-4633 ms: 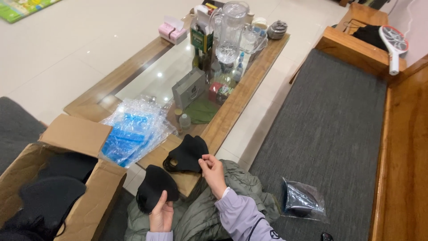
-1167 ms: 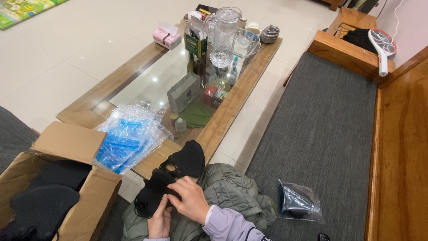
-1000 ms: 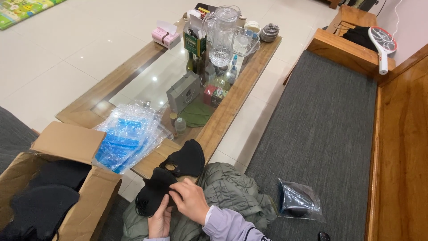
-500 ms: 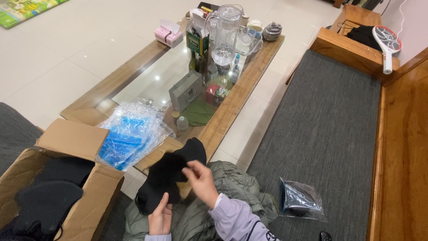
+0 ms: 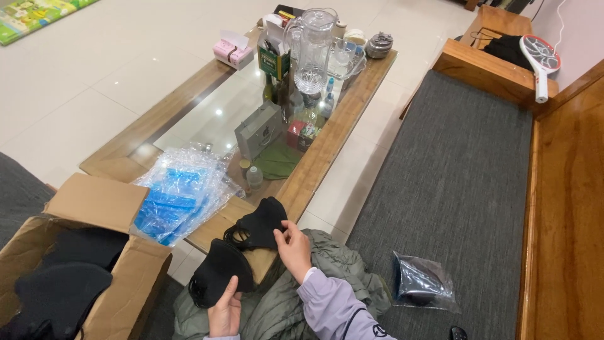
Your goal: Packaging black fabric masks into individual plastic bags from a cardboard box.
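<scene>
My left hand (image 5: 224, 310) grips a stack of black face masks (image 5: 217, 277) low in the head view, over my lap. My right hand (image 5: 292, 242) pinches the edge of another black mask (image 5: 259, 221) that lies on the near corner of the wooden coffee table (image 5: 327, 135). Both hands hover above a green jacket (image 5: 283, 302) on my knees. The two mask bundles sit close together, just apart.
An open cardboard box (image 5: 94, 252) holding more black masks stands at my left. Clear and blue plastic bags (image 5: 179, 195) lie on the table. A glass jug (image 5: 313, 47), bottles and small boxes crowd the table's far end. A bagged item (image 5: 425, 283) rests on the grey bench cushion.
My right hand first held one mask apart, then pressed it against the left hand's stack, and now it has drawn a mask back onto the table corner. The camera shifted slightly.
</scene>
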